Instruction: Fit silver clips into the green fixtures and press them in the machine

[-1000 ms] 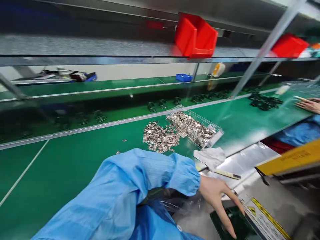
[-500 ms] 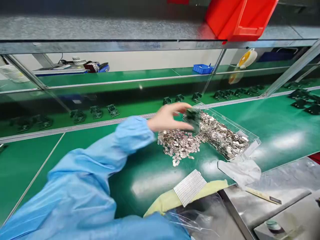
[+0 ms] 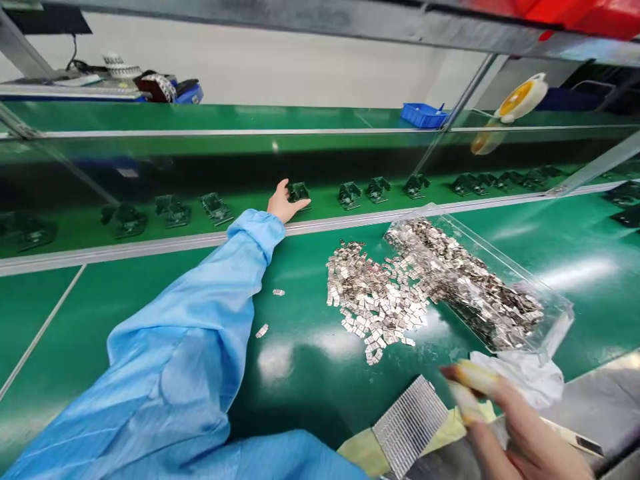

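My left hand (image 3: 286, 203), at the end of a blue sleeve, has thumb and fingers round a small green circuit board (image 3: 299, 192) on the conveyor strip. At the lower right my right hand (image 3: 520, 427) is blurred, with pale coverings on its fingertips pinched together; what they hold, if anything, is hidden. It is nearest to a ridged metal plate (image 3: 411, 424) and a white cloth (image 3: 525, 377). Small metal pieces (image 3: 375, 293) lie heaped on the green table, beside a clear tray (image 3: 555, 313) of more such pieces.
More boards (image 3: 216, 208) stand in a row along the strip. Two loose metal pieces lie near my left sleeve. A knife (image 3: 575, 437) lies at the lower right, a blue basket (image 3: 424, 115) on the far ledge, and a metal beam crosses above.
My left hand has moved left and away from me, from above the metal pieces to the strip, with the board. My right hand has come into view. The whole view has shifted.
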Tool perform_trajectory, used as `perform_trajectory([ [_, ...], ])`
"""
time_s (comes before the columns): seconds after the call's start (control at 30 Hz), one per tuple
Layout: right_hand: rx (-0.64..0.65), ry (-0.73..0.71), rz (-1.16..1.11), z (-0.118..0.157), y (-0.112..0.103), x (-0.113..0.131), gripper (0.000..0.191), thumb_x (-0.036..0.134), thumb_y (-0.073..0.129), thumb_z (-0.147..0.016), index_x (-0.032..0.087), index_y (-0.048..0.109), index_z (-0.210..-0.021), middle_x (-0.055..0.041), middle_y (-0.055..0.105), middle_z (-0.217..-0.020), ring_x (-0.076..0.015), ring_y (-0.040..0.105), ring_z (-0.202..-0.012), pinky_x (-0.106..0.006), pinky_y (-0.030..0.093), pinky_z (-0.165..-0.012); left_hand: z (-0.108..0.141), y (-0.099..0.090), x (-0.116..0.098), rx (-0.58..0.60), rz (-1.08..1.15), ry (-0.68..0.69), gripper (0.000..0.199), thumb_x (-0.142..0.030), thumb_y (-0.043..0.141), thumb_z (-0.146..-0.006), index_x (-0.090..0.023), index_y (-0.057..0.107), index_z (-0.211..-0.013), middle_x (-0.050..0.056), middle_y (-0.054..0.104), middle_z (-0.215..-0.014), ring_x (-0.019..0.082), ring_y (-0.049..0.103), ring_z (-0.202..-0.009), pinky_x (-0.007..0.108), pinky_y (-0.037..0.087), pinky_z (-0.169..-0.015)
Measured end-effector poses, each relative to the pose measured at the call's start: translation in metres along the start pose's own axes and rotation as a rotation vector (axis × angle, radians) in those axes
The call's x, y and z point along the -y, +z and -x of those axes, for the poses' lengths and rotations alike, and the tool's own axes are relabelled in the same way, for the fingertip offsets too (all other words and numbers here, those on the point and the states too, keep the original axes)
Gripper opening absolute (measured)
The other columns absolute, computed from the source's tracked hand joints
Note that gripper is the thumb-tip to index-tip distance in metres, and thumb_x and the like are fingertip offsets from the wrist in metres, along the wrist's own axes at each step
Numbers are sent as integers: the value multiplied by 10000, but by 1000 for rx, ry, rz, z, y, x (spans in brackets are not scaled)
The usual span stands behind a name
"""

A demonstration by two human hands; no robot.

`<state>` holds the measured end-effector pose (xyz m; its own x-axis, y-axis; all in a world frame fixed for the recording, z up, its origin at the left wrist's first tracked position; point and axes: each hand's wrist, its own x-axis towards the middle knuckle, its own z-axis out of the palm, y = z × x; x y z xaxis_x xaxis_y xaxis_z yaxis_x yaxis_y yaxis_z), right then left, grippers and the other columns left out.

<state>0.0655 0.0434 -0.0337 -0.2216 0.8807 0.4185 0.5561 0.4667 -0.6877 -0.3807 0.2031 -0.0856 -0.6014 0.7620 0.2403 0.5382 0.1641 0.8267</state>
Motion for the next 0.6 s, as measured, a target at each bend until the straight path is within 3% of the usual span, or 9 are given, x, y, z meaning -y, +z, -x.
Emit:
perform_trajectory([
  [0.07,371,-296,-21,-21,30,22,204,319,574,-918,279,696,-1076,-65,726,-956,-245,693,-857,-350,578,-690,22,-17,20,-28,40,42,735,-329,769,-725,-188,431,-1363,125,548,-1384,222,581,-1209,303,508,-944],
  [0.13,604,-516,-50,-38,70,46,291,129,485,-918,234,660,-1126,-60,723,-942,-217,677,-835,-325,571,-707,49,-49,44,-90,51,55,515,-306,737,-738,-204,542,-1204,82,613,-1270,200,622,-1125,291,536,-889],
  [0.23,805,-662,-44,-49,136,78,301,65,486,-891,175,668,-1102,-81,714,-984,-229,664,-860,-345,565,-767,85,-108,77,-213,25,-7,263,-284,684,-757,-164,580,-967,78,652,-1033,201,662,-949,321,567,-798],
  [0.33,928,-692,73,-49,190,98,273,55,586,-837,160,688,-1067,-88,688,-998,-216,653,-800,-317,547,-692,99,-148,102,-304,-15,-81,320,-263,730,-700,-158,564,-953,83,632,-1003,226,648,-957,377,564,-840],
  [0.47,974,-809,341,-45,223,110,344,-61,580,-697,217,701,-861,-47,683,-848,-178,606,-607,-284,415,-494,90,-157,116,-348,-49,-115,583,-213,799,-622,-158,527,-1135,126,586,-1206,263,587,-1152,409,505,-991],
  [0.6,945,-885,490,-36,218,104,388,-71,520,-606,244,662,-782,-29,694,-780,-172,605,-545,-296,354,-447,72,-145,116,-320,-80,-127,838,-246,822,-639,-164,396,-1356,187,484,-1410,306,499,-1305,415,455,-1061],
])
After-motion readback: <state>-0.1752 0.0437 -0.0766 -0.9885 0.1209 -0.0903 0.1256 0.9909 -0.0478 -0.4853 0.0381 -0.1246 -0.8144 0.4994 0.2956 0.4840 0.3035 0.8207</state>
